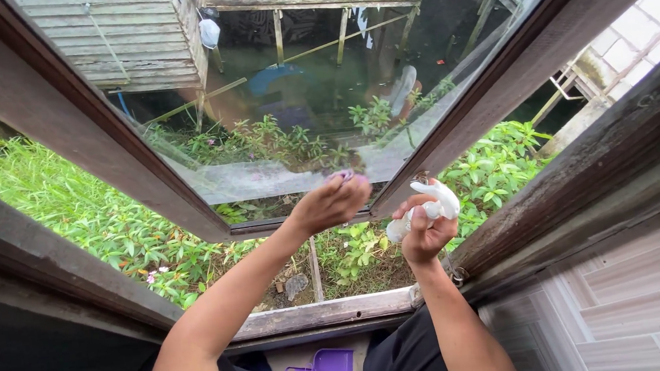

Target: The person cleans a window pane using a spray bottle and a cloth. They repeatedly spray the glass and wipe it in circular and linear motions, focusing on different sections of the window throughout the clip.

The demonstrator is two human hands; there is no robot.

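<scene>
Purple cloth (343, 175), crumpled small, sits pinched under my left hand (330, 204) against the smeared glass pane (281, 93) of an open, weathered wooden window sash (82, 129). My right hand (425, 231) is wrapped tight around a white plastic spray bottle (429, 206), just beside the frame's lower corner.
</scene>
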